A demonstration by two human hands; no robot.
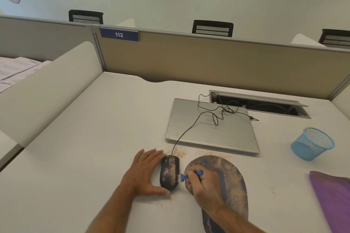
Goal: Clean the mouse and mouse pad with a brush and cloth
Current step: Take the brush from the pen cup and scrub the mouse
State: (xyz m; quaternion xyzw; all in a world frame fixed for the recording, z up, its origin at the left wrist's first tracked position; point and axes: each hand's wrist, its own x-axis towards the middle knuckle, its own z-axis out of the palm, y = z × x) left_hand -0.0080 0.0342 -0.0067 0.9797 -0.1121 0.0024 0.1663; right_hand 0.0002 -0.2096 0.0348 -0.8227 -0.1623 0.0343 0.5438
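On white desk (94, 157), booth 112: dusty mouse (169, 173).

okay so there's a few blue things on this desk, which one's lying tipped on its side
The blue mesh cup right of the laptop. It lies tilted with its open mouth facing sideways; the blue brush is held in the right hand.
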